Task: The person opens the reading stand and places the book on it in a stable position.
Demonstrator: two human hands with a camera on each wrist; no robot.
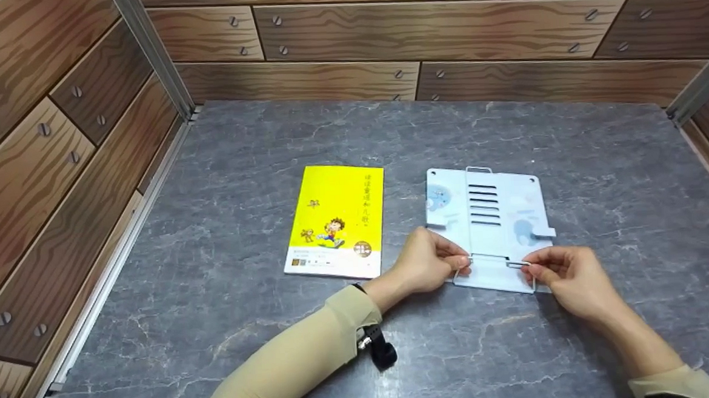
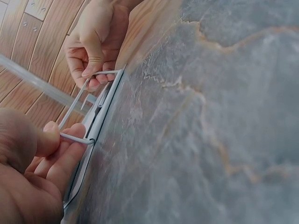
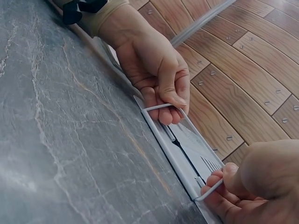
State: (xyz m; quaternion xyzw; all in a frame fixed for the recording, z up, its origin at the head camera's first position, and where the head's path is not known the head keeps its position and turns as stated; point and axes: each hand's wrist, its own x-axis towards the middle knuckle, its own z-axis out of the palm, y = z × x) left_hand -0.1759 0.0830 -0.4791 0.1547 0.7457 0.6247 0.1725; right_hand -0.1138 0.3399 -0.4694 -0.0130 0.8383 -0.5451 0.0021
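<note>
1. Near edge: both forearms in beige sleeves (image 1: 302, 353) are cut off by the picture; a black strap piece (image 1: 384, 355) hangs at the left wrist
2. Left hand (image 1: 425, 265) pinches the left side of a bent wire (image 2: 71, 108) between thumb and fingers; right hand (image 1: 577, 278) pinches its right side; the hands are apart, the wire spanning between them
3. Wire: raised over the near end of the board; an uneven pull could twist it, and a slipping fingertip could let it spring down and nip a finger; where its ends seat is hard to make out
4. Board (image 1: 516, 209): pale, flat on the grey table (image 1: 246, 326), right of centre; neither hand appears to press it down, so a strong pull could drag or tip it; its underside is hidden
5. Far edge of the board: a second wire loop (image 1: 479, 169) juts out, its lower run hard to trace
6. Yellow book (image 1: 336, 206): left of the board, well apart from it; an outward swing of the left arm could knock it; its small print is unreadable
7. Far side: wood-patterned wall (image 1: 430, 31), its top cut off
</note>
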